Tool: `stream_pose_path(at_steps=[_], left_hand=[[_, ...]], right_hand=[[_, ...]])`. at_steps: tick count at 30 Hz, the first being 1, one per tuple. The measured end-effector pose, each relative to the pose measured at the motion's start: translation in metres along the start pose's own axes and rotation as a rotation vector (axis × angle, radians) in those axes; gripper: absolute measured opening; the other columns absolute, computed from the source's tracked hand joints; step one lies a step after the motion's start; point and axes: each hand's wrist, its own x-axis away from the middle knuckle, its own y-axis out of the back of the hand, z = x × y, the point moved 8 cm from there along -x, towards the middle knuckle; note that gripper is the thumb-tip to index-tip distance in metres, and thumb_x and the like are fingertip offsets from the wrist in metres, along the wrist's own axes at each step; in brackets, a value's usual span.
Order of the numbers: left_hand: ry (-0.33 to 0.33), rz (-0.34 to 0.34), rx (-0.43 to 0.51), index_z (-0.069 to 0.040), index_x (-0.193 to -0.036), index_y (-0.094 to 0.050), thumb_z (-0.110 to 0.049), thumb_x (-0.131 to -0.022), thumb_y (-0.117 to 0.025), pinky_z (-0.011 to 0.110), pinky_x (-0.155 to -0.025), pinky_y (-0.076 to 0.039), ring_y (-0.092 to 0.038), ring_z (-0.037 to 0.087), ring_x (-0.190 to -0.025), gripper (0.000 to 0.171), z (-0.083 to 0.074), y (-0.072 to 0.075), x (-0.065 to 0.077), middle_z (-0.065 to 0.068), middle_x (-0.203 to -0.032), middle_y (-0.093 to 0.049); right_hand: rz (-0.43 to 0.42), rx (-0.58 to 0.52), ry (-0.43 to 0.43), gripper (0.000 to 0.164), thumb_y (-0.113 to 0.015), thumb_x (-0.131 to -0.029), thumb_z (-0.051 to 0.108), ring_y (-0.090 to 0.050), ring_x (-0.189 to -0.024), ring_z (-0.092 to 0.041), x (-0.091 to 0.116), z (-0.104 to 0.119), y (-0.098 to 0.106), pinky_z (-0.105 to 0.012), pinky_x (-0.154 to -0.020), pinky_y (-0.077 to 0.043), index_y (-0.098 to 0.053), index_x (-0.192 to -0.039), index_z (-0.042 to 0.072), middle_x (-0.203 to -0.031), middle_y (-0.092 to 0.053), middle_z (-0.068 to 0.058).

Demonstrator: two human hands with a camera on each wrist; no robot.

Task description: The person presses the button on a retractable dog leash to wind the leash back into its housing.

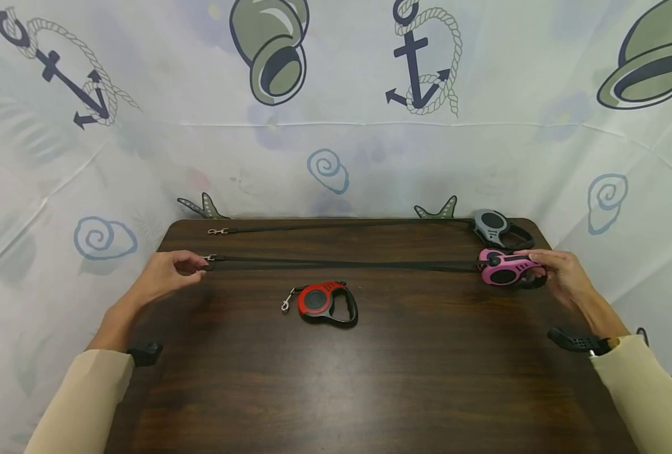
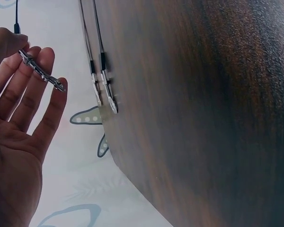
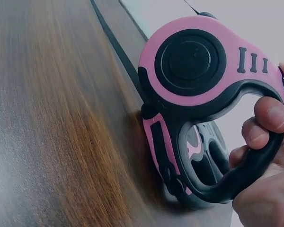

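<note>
Pink leash (image 3: 190, 59), strung between both hands (image 1: 165, 275) (clip (image 2: 41, 72) left, handle (image 3: 255, 174) right)

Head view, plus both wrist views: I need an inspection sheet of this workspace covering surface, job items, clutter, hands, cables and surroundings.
Surface: dark brown wood-grain table, with a light reflection.
Job items: held pink leash; second pink leash and grey leash at far right; red leash near the middle.
Clutter: nothing seen.
Hands: left hand pinches a metal clip; right hand grips the held pink leash's handle.
Cables: nothing seen, only black leash cords stretched out sideways.
Surroundings: pale sheet printed with anchors, shells and starfish.
</note>
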Motion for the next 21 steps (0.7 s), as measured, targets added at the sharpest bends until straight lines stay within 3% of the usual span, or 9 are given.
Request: stream_pose_path(at_steps=[6, 21], left_hand=[[-0.004, -0.01, -0.002, 0.0, -0.098, -0.079, 0.008, -0.081, -0.084, 0.006, -0.07, -0.05, -0.066, -0.005, -0.077, 0.02, 0.0002, 0.0023, -0.0002, 0.013, -0.09, -0.079], [-0.01, -0.015, 0.003, 0.001, -0.098, -0.079, 0.01, -0.081, -0.083, 0.007, -0.07, -0.051, -0.066, -0.004, -0.075, 0.021, -0.0003, 0.0025, 0.0001, 0.013, -0.09, -0.079]], right_hand=[[-0.015, 0.056, -0.054, 0.035, -0.048, -0.113, 0.015, -0.052, -0.086, -0.012, -0.001, -0.0031, 0.0012, -0.029, -0.078, -0.035, -0.082, -0.116, 0.007, -0.096, -0.076, 0.006], [0.021, 0.022, -0.092, 0.037, -0.045, -0.114, 0.021, -0.054, -0.088, -0.014, 0.0004, -0.0077, -0.0002, -0.03, -0.085, -0.034, -0.079, -0.124, 0.008, -0.099, -0.075, 0.006]])
